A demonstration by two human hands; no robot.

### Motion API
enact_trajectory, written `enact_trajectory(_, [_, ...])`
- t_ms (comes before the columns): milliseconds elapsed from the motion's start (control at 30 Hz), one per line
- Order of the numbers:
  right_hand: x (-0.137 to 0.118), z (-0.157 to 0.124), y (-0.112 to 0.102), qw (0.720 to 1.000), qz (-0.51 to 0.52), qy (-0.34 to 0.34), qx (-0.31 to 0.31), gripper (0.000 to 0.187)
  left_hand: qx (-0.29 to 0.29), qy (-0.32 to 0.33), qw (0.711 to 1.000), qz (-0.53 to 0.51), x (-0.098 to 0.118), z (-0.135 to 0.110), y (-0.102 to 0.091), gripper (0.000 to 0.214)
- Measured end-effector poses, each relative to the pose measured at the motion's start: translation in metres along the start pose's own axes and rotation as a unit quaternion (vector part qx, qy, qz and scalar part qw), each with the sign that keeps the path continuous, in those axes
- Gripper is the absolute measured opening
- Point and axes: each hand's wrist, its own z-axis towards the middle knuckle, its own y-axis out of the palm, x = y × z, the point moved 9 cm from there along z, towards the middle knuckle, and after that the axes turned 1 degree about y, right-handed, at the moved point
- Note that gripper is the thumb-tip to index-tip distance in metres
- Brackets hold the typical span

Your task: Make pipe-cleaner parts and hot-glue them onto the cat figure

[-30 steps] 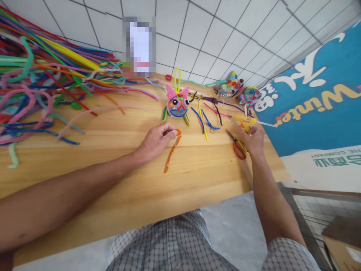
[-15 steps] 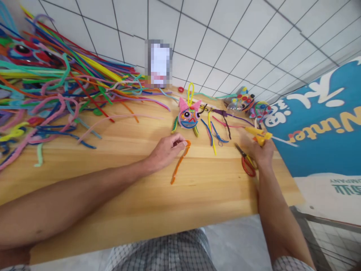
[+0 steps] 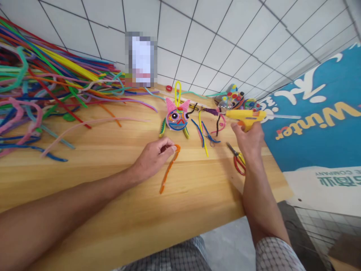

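My left hand [image 3: 155, 157] pinches the curled upper end of an orange pipe cleaner [image 3: 168, 171], whose tail slants down over the wooden table [image 3: 113, 203]. My right hand [image 3: 249, 139] is closed around the handle of a yellow hot glue gun [image 3: 245, 117], raised above the table. A clear glue stick [image 3: 287, 116] juts from its back, and its nozzle points left. Just beyond my left hand sits a round ornament [image 3: 177, 120] with pink ears, googly eyes, a yellow loop and green-yellow legs. Scissors [image 3: 237, 159] with red and yellow handles lie below the glue gun.
A heap of colourful pipe cleaners [image 3: 56, 75] covers the left side. Cut pieces [image 3: 203, 131] lie right of the ornament. Decorated balls [image 3: 234, 98] stand near the tiled wall [image 3: 180, 30]. A blurred phone-like screen [image 3: 141, 58] leans there. A blue banner [image 3: 318, 113] borders the right.
My right hand has lifted the glue gun off the right side of the table and brought it left. The camera view has turned right. My left hand still pinches the orange pipe cleaner.
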Motion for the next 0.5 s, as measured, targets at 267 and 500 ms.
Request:
enact_trajectory(267, [0.081, 0.042, -0.044, 0.977, -0.149, 0.154, -0.015, 0.042, -0.014, -0.003, 1.000, 0.015, -0.001, 0.003, 0.002, 0.027])
enact_trajectory(500, [0.088, 0.065, -0.067, 0.990, -0.011, 0.139, -0.019, 0.020, -0.016, -0.007, 0.999, 0.028, -0.002, 0.002, 0.002, 0.030])
